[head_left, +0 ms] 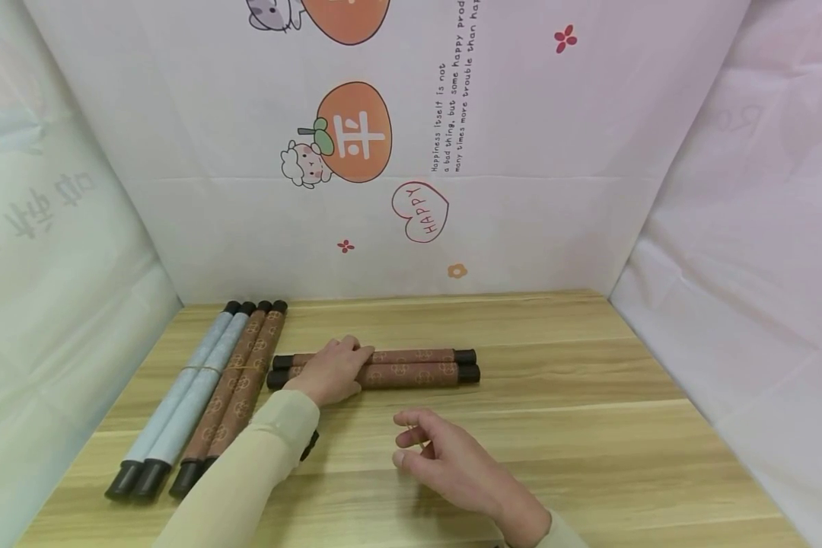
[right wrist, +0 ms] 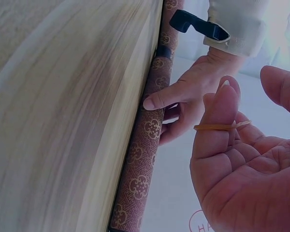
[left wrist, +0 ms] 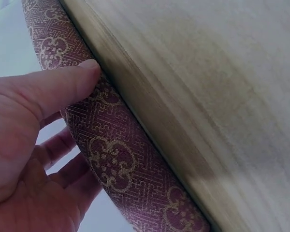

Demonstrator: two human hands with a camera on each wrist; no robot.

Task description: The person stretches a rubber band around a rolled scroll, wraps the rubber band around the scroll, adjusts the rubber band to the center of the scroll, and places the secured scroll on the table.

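Two brown patterned scrolls [head_left: 418,374] with black end knobs lie side by side across the table. My left hand [head_left: 332,371] grips the pair left of their middle. Its thumb [left wrist: 75,87] presses the near side of the brown scroll [left wrist: 111,164] in the left wrist view, and its fingers reach over the far side. My right hand [head_left: 459,468] hovers in front of the scrolls, touching neither. A thin tan rubber band [right wrist: 215,127] is looped round its fingers, which are loosely bent with the thumb apart.
At the left lies a bundle of rolled scrolls, pale blue ones [head_left: 188,384] beside brown ones [head_left: 243,380], tied with a thin band [head_left: 202,368]. White printed cloth [head_left: 520,190] hangs behind and at both sides of the wooden table [head_left: 589,426].
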